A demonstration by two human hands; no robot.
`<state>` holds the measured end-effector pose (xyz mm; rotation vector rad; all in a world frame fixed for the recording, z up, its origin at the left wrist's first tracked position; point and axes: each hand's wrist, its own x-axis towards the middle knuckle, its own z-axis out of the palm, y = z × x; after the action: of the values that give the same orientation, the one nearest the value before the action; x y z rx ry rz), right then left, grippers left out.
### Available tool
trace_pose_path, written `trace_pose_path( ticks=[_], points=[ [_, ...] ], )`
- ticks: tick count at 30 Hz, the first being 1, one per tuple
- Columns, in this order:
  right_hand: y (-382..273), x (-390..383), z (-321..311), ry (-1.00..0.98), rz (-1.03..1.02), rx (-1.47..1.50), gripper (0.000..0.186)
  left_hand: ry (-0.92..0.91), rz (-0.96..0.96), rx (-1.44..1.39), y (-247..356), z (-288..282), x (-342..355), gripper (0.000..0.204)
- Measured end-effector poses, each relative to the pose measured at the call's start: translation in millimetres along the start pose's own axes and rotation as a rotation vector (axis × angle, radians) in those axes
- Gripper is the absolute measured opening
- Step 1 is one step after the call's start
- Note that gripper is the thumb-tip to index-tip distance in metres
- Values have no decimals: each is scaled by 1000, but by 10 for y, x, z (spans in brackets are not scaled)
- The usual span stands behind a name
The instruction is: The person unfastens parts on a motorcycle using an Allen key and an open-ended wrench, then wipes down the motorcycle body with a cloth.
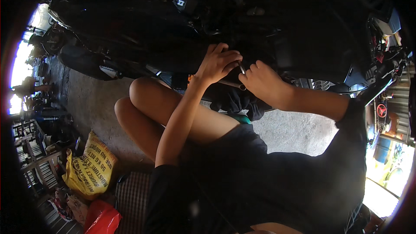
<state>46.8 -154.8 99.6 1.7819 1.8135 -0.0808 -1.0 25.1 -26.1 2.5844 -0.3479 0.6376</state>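
A dark motorcycle [151,39] fills the space before me, its details mostly lost in shadow. My left hand [217,63] is at its lower middle, fingers bent and closed against a part too dark to tell. Just to the right, my right hand [263,84] is closed in a fist. Between the two hands shows a short shiny metal tool [241,66], with its lower end at the right hand's fingers; its exact kind cannot be seen. Below them, a metal tube with an open round end [236,85] sticks out toward the right hand.
Dark cloth [238,104] hangs or lies under the hands, close to my bent knees [145,91]. At the lower left a yellow sack [91,167] and a red plastic bag [102,219] stand by a slatted wooden rack [37,156]. Concrete floor [97,104] spreads around me.
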Motion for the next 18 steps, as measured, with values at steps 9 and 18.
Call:
trace_pose_path(
  ticks=[9,18],
  points=[
    [185,-94,-58,164,-167,-293,18,-45,-28,23,60,-31,79,19],
    [372,122,72,143,-374,-33,13,-8,-15,43,64,-31,55,22]
  ],
)
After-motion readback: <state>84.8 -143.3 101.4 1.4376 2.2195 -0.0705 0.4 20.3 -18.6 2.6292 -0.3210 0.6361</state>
